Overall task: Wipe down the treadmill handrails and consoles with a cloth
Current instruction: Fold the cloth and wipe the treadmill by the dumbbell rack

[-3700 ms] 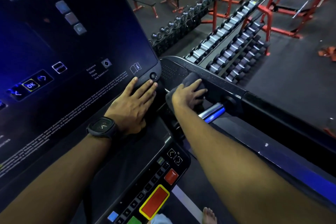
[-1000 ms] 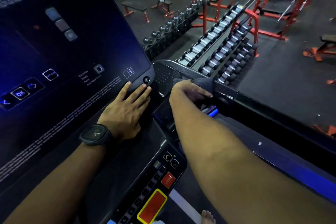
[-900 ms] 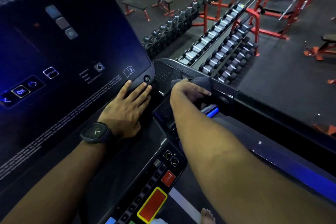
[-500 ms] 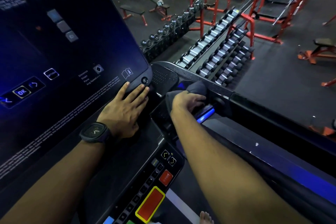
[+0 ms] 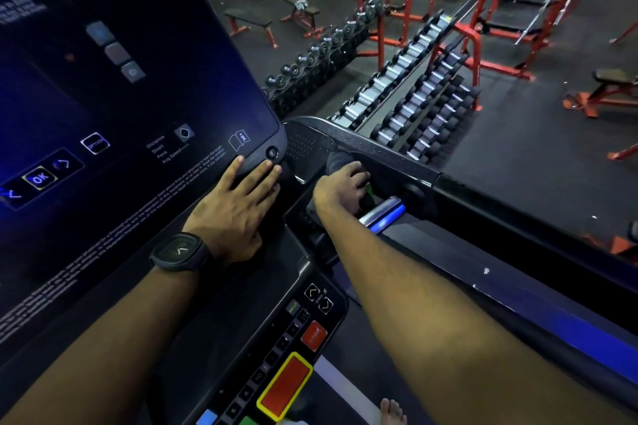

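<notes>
The treadmill's big dark console screen [image 5: 121, 97] fills the left of the head view. My left hand [image 5: 238, 203] lies flat on its lower right corner, fingers straight, a black watch on the wrist. My right hand [image 5: 341, 188] grips a dark grey cloth [image 5: 336, 159] and presses it into the recess between the console and the black right handrail [image 5: 397, 162]. Only the cloth's upper edge shows above my knuckles. A short silver and blue grip bar [image 5: 385, 214] sticks out just right of that hand.
A button panel [image 5: 286, 355] with a large red stop pad sits below my arms. The side rail [image 5: 535, 252] runs down to the right. Beyond the treadmill stand dumbbell racks [image 5: 414, 93], red frames and benches on the dark floor. A bare foot [image 5: 392, 411] shows at the bottom.
My right hand has drawn the cloth back from the top of the handrail down into the recess by the console, with the fingers now curled around it. The left hand stayed put.
</notes>
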